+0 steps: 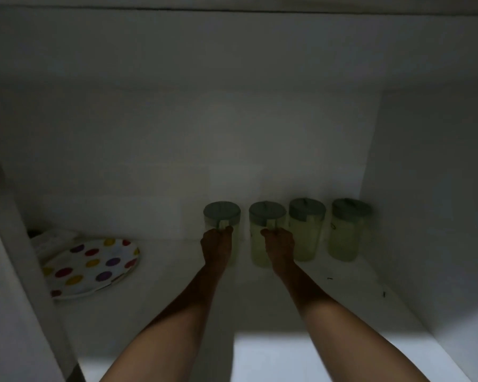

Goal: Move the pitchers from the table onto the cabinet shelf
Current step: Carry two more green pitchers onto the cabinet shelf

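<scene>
Hands point(217, 244) on pale-filled pitchers point(260, 235)

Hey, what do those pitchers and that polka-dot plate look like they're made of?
Pitchers: probably translucent plastic, since pale liquid shows dimly through the walls; lids opaque grey, matte. Polka-dot plate: glossy white with coloured dots, likely melamine or paper; too dim to say.

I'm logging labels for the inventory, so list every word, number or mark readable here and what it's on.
No text can be read.
Third pitcher from the left: a faint dark mark on the wall, too dim to read.
Rightmost pitcher: a small dark squiggle, too blurred to read.
Polka-dot plate: coloured dots only, no lettering.
</scene>
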